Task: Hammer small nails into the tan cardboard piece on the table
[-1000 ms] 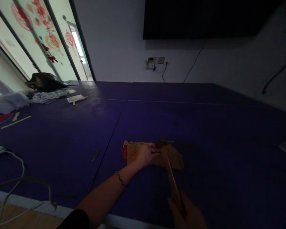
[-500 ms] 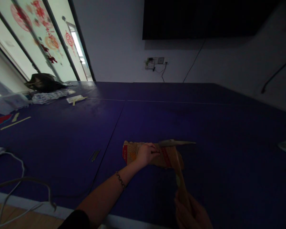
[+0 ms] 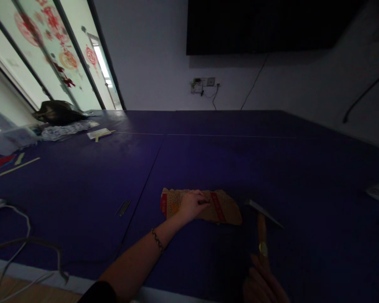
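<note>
Wide dark blue surface [image 3: 82, 176] carries a flat tan perforated piece with red trim [image 3: 222, 208]. Left hand [image 3: 191, 205] presses on it, fingers curled. Right hand [image 3: 265, 284] grips a wooden-handled hammer [image 3: 262, 223] just beside it.

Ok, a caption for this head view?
Left hand pins a brown packet on the blue table; right hand holds a hammer.
</note>
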### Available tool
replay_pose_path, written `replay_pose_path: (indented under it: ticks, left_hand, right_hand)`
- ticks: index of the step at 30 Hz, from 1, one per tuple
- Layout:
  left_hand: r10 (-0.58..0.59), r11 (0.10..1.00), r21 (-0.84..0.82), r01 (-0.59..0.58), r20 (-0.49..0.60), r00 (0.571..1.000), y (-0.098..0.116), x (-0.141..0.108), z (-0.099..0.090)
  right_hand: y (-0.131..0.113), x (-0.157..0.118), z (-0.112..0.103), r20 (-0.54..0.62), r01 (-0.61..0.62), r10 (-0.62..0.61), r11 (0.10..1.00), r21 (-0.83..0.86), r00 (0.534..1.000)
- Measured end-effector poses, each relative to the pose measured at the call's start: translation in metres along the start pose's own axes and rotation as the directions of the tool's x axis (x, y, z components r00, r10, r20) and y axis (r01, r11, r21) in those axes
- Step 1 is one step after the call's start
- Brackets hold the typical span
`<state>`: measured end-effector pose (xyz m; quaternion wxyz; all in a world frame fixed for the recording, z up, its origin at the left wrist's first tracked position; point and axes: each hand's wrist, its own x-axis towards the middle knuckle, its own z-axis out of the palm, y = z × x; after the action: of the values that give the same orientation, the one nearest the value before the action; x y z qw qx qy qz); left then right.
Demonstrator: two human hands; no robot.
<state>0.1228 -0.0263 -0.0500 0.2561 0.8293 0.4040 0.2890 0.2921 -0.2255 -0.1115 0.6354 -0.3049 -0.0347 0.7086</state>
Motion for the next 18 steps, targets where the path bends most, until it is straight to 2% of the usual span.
replay_pose_path:
  ticks: [3,5,9,12,18]
  left_hand:
    - [-0.004,1.0,-0.01,0.004,-0.025,1.0,0.0,-0.001,0.001]
    - [0.0,1.0,-0.015,0.0,-0.026,1.0,-0.001,-0.001,0.001]
    - [0.014,1.0,-0.009,-0.014,-0.01,1.0,-0.001,0.0,-0.001]
    - [0.02,1.0,-0.002,-0.02,0.028,0.999,-0.002,0.003,-0.004]
    - [0.013,0.997,0.069,-0.024,0.153,0.988,-0.001,0.009,-0.015]
  right_hand:
    - [0.006,0.002,-0.002,-0.007,0.018,-0.018,0.999,0.045,1.0]
    - [0.006,0.002,0.004,0.034,0.017,-0.019,0.997,0.07,0.999]
    - [0.003,0.002,0.024,0.226,-0.044,0.009,0.987,0.153,0.974]
    - [0.003,0.001,0.035,0.307,-0.069,0.011,0.981,0.18,0.952]
    - [0.002,0.001,0.043,0.272,-0.032,-0.002,0.992,0.121,0.962]
